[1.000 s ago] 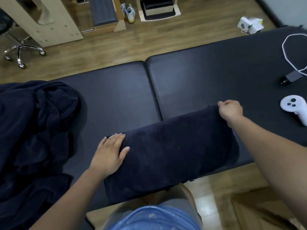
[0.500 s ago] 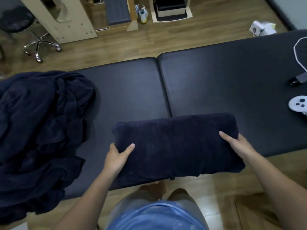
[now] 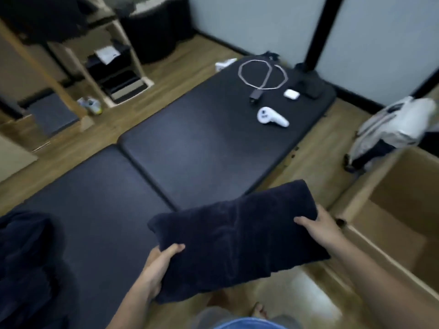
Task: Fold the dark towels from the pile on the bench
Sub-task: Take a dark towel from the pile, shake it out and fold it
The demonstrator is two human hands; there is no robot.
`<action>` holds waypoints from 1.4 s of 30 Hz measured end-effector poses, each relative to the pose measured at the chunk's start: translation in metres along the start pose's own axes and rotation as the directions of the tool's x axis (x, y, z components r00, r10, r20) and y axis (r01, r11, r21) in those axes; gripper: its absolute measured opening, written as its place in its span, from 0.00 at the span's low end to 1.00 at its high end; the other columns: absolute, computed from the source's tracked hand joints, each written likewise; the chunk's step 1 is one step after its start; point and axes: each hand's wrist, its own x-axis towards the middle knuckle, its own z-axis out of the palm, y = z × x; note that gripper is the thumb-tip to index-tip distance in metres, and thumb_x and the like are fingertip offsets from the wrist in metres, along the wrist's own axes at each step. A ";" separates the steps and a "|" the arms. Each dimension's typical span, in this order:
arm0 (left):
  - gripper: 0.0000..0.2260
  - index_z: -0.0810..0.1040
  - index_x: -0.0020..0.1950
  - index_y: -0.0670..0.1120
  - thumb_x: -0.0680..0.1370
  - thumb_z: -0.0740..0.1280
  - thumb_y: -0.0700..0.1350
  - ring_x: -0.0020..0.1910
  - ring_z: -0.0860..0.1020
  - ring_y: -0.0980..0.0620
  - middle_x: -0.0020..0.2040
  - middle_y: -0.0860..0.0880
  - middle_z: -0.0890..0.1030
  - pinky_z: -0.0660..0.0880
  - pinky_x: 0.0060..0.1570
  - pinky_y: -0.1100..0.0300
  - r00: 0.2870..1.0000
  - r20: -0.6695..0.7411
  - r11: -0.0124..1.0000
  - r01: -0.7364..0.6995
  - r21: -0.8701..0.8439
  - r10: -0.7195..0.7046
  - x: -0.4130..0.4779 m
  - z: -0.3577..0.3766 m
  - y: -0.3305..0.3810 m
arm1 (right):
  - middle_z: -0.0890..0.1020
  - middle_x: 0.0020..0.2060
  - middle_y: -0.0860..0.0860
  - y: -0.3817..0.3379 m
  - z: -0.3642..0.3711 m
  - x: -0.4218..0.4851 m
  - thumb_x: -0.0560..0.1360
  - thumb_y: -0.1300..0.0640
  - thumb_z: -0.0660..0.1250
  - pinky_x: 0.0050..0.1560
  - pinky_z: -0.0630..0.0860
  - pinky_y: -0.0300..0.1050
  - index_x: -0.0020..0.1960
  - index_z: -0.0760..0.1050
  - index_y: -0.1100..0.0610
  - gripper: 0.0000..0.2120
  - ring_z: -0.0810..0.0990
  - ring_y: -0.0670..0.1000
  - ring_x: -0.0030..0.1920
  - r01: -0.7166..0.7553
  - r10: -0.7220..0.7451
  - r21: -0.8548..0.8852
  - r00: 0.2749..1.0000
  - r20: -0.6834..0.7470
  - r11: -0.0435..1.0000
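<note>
A folded dark navy towel (image 3: 237, 236) is lifted off the black padded bench (image 3: 190, 150), hanging past its near right edge over the floor. My left hand (image 3: 159, 264) grips the towel's left end from below, thumb on top. The towel's right end is held by my right hand (image 3: 318, 225). The pile of unfolded dark towels (image 3: 28, 262) lies on the bench at the far left, partly cut off by the frame.
An open cardboard box (image 3: 399, 224) stands on the floor at the right, close to the towel. A white controller (image 3: 272, 117), a coiled white cable (image 3: 261, 73) and a small white case (image 3: 291, 94) lie at the bench's far end. Wooden shelves (image 3: 114, 67) stand behind.
Both hands took the folded towel by its ends, lifted it off the bench and carried it right, toward the box. My view swung right too.
</note>
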 end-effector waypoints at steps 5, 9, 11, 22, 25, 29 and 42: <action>0.10 0.81 0.56 0.43 0.76 0.72 0.43 0.47 0.85 0.40 0.46 0.42 0.87 0.80 0.48 0.47 0.974 0.228 0.987 -0.039 0.155 0.002 -0.026 0.108 0.019 | 0.76 0.56 0.47 0.087 -0.101 -0.053 0.74 0.50 0.73 0.52 0.76 0.53 0.66 0.67 0.51 0.25 0.78 0.53 0.53 -0.095 0.138 0.186 0.962 -0.237 0.978; 0.09 0.81 0.56 0.45 0.76 0.72 0.42 0.46 0.85 0.42 0.44 0.44 0.87 0.79 0.44 0.51 0.925 0.378 0.960 -0.146 0.238 0.047 -0.042 0.189 0.030 | 0.77 0.57 0.48 0.146 -0.156 -0.086 0.76 0.52 0.70 0.49 0.76 0.53 0.67 0.67 0.50 0.22 0.79 0.52 0.51 -0.153 0.267 0.329 0.903 -0.336 0.932; 0.10 0.81 0.56 0.48 0.76 0.73 0.42 0.46 0.85 0.42 0.44 0.47 0.87 0.80 0.49 0.49 0.893 0.448 0.941 -0.186 0.282 0.043 -0.048 0.231 0.033 | 0.77 0.56 0.47 0.175 -0.181 -0.101 0.76 0.53 0.68 0.49 0.76 0.55 0.68 0.66 0.49 0.22 0.78 0.52 0.51 -0.180 0.335 0.394 0.865 -0.372 0.901; 0.16 0.79 0.58 0.46 0.73 0.76 0.49 0.49 0.85 0.41 0.50 0.44 0.86 0.80 0.53 0.44 0.797 0.593 0.813 -0.267 0.517 -0.116 -0.037 0.457 0.054 | 0.79 0.58 0.49 0.267 -0.294 -0.089 0.76 0.54 0.70 0.59 0.76 0.61 0.69 0.68 0.49 0.23 0.79 0.54 0.55 -0.227 0.534 0.565 0.704 -0.468 0.793; 0.13 0.79 0.55 0.46 0.75 0.74 0.49 0.48 0.84 0.43 0.49 0.44 0.85 0.80 0.45 0.51 0.791 0.595 0.785 -0.278 0.553 -0.139 -0.030 0.524 0.067 | 0.79 0.57 0.49 0.269 -0.335 -0.062 0.77 0.55 0.70 0.59 0.76 0.60 0.68 0.69 0.50 0.22 0.79 0.54 0.55 -0.248 0.551 0.558 0.684 -0.478 0.792; 0.08 0.79 0.52 0.47 0.76 0.73 0.48 0.46 0.83 0.47 0.48 0.46 0.85 0.76 0.38 0.57 0.781 0.612 0.768 -0.318 0.557 -0.121 -0.024 0.611 0.080 | 0.78 0.58 0.49 0.270 -0.391 -0.012 0.76 0.53 0.70 0.60 0.77 0.59 0.70 0.67 0.52 0.24 0.78 0.57 0.59 -0.269 0.548 0.515 0.650 -0.526 0.814; 0.20 0.76 0.66 0.46 0.75 0.75 0.48 0.52 0.81 0.47 0.57 0.47 0.82 0.77 0.42 0.57 0.819 0.572 0.726 -0.361 0.586 -0.054 0.097 0.879 0.040 | 0.74 0.69 0.51 0.351 -0.514 0.221 0.80 0.49 0.65 0.64 0.73 0.55 0.77 0.57 0.50 0.30 0.74 0.59 0.67 -0.318 0.469 0.358 0.721 -0.511 0.878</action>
